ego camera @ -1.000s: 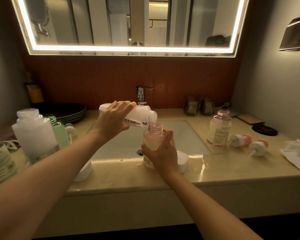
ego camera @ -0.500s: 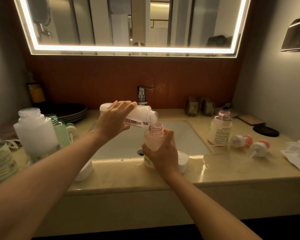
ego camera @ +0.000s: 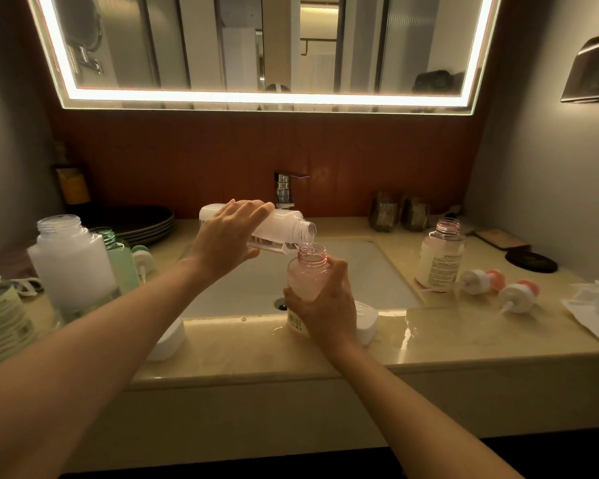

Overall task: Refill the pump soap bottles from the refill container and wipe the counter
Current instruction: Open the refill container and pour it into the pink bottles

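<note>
The left hand (ego camera: 227, 236) grips the refill container (ego camera: 284, 229), tipped so its mouth sits just above the open pump soap bottle (ego camera: 308, 271), which the right hand (ego camera: 329, 302) clasps upright, fingers (ego camera: 339, 267) wrapped round it, on the worktop (ego camera: 446, 340) at the sink's (ego camera: 377, 271) near edge, steadying it for the pour

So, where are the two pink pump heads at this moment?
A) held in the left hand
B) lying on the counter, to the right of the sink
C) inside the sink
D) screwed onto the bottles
B: one pump head and the other pump head lie on their sides on the counter, right of the sink.
</note>
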A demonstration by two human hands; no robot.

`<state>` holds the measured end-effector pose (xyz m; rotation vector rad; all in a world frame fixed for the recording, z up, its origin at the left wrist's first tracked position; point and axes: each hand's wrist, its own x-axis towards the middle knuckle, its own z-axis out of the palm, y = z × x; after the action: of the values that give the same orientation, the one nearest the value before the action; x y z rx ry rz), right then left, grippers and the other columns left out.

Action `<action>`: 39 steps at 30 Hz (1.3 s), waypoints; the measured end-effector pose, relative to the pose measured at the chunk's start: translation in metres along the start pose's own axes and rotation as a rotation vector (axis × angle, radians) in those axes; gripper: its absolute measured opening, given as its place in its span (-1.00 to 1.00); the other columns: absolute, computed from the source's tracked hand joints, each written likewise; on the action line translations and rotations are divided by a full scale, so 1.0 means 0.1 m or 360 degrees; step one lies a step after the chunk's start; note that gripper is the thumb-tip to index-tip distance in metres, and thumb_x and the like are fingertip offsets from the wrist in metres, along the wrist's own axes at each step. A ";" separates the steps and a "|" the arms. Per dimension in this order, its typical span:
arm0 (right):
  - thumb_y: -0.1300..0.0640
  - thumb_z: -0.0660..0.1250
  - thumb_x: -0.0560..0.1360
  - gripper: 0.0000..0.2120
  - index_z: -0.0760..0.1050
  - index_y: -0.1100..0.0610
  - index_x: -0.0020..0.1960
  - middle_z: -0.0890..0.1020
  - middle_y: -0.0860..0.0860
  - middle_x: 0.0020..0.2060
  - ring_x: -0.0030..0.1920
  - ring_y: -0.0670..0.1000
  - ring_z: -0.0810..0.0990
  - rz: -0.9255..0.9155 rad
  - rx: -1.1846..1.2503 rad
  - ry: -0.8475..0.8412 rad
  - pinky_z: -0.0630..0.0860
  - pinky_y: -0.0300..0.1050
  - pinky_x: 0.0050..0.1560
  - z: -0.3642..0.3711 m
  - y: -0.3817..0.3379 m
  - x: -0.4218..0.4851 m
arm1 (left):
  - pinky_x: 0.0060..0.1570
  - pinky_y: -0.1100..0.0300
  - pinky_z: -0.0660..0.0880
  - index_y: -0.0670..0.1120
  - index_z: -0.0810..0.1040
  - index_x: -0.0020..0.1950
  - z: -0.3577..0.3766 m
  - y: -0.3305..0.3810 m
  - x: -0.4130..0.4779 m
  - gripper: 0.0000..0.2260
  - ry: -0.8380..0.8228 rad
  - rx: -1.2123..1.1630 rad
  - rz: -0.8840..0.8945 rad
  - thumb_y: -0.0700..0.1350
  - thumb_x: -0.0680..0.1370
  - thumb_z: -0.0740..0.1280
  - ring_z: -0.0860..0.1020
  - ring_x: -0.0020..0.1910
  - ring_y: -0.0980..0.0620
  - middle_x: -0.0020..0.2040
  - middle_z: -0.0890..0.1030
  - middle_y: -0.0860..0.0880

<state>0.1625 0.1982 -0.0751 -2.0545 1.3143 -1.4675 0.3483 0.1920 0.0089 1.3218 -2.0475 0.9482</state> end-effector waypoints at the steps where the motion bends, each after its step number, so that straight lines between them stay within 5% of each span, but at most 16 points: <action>1: -0.09 0.49 0.30 -0.28 0.00 -0.09 0.15 0.42 0.08 0.21 0.12 0.04 0.47 0.0001 0.0000 0.0000 0.53 -0.12 0.01 0.00 0.00 0.00 | -0.01 -0.20 0.49 -0.14 0.36 0.23 0.00 0.00 0.00 -0.24 -0.0001 0.0001 0.0001 -0.20 0.12 0.63 0.59 0.04 -0.22 0.10 0.59 -0.19; 39: -0.09 0.48 0.31 -0.29 0.00 -0.09 0.16 0.41 0.07 0.22 0.13 0.04 0.46 0.0016 0.0010 -0.0009 0.50 -0.13 0.02 0.00 0.00 -0.01 | 0.02 -0.17 0.49 -0.14 0.36 0.25 0.00 -0.02 0.01 -0.26 -0.0021 0.0033 0.0015 -0.20 0.15 0.62 0.58 0.07 -0.22 0.13 0.57 -0.19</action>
<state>0.1622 0.1986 -0.0757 -2.0440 1.3145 -1.4588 0.3502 0.1914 0.0104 1.3334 -2.0607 0.9695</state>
